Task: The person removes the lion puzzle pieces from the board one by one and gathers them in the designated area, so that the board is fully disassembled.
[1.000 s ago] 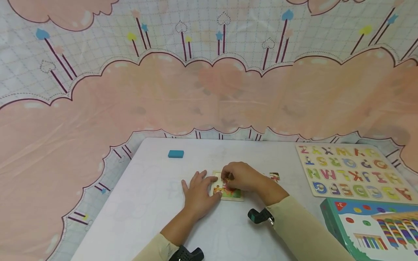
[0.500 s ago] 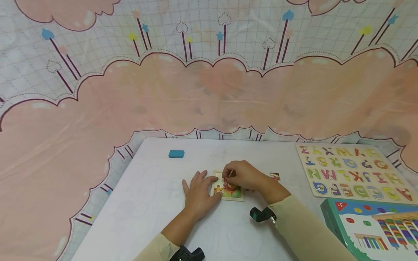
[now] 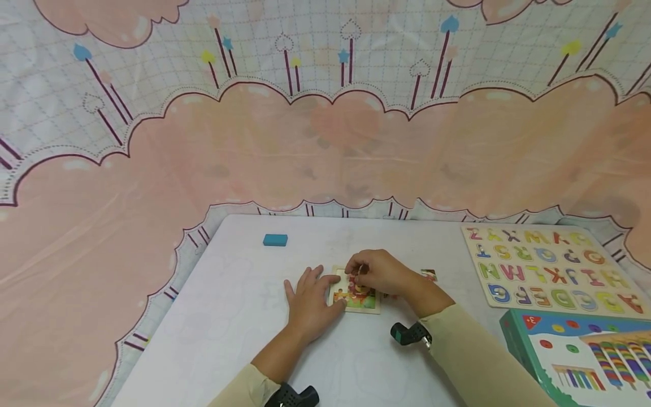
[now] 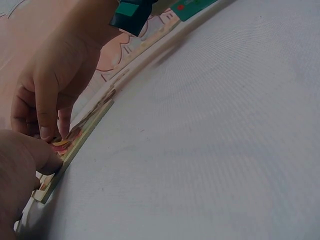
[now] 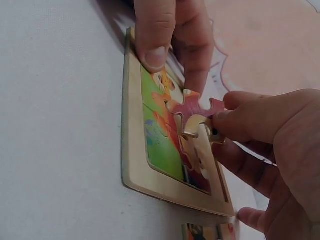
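Note:
A small wooden jigsaw puzzle board [image 5: 132, 150] lies on the white table, partly filled with green, orange and red pieces. My right hand [image 3: 383, 274] pinches a red and cream puzzle piece [image 5: 192, 111] between thumb and fingers. In the right wrist view this piece is tilted over the board's inner area, among the fitted pieces. My left hand [image 3: 309, 305] rests at the board's left side with fingers spread. Its thumb [image 5: 156, 57] presses on the picture near the frame, and another finger touches the far side. The hands cover part of the board in the head view.
Loose puzzle pieces [image 5: 195, 231] lie just beside the board, and another loose piece [image 3: 428, 275] is past the right wrist. A blue block [image 3: 275, 240] sits at the back left. An alphabet board [image 3: 546, 268] and a toy box [image 3: 585, 353] occupy the right side.
The right hand has shifted very slightly on the board while holding the piece, showing more of the red picture below it. The left hand stays in place.

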`<state>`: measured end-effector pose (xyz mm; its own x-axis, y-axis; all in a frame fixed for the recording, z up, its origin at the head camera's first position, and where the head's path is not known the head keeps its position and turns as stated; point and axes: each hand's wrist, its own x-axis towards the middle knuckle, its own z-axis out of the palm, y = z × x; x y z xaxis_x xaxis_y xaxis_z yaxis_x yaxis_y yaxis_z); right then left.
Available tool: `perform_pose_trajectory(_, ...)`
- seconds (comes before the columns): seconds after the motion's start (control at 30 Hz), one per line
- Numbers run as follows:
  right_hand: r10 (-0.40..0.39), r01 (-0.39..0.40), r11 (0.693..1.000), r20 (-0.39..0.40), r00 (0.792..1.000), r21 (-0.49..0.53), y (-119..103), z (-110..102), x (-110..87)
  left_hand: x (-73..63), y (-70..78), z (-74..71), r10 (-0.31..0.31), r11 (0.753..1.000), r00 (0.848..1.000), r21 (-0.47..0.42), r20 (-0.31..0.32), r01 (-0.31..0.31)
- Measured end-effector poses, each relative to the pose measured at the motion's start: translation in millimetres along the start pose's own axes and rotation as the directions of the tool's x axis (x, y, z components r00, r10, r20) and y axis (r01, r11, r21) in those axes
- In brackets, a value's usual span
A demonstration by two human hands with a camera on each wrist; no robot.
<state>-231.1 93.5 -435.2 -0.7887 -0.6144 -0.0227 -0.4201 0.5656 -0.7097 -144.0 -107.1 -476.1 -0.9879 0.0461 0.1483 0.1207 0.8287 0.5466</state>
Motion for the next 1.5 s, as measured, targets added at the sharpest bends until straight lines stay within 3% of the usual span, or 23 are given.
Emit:
perform_pose_trajectory(0.3,-0.083,0.086,0.995,0.069,0.994,-0.041,-2.6,-5.2,-0.1,-0.5,0.0,0.4,-0.005,1.000,1.000,0.001,0.006,0.005)
perform_pose_trajectory(0.6,-0.018,0.017,1.000,0.069,0.997,0.024,-5.0,-15.5,-4.4,-0.7,-0.3,1.5,-0.017,1.000,1.000,0.011,0.011,0.017)
perform_pose_trajectory(0.97,0.066,-0.073,0.994,0.095,0.993,0.082,9.7,-39.0,-28.6,-0.7,0.8,1.2,-0.032,0.999,0.999,-0.001,0.021,0.032)
perform_pose_trajectory(1.33,0.061,-0.063,0.998,0.073,0.995,0.023,30.4,-62.9,-58.8,0.5,-0.2,0.2,-0.031,0.999,0.999,0.009,0.026,0.031)
perform_pose_trajectory(1.5,0.069,-0.072,0.997,0.106,0.992,0.027,36.5,-66.4,-68.5,1.0,0.0,-0.6,-0.033,0.999,0.999,0.013,0.026,0.033)
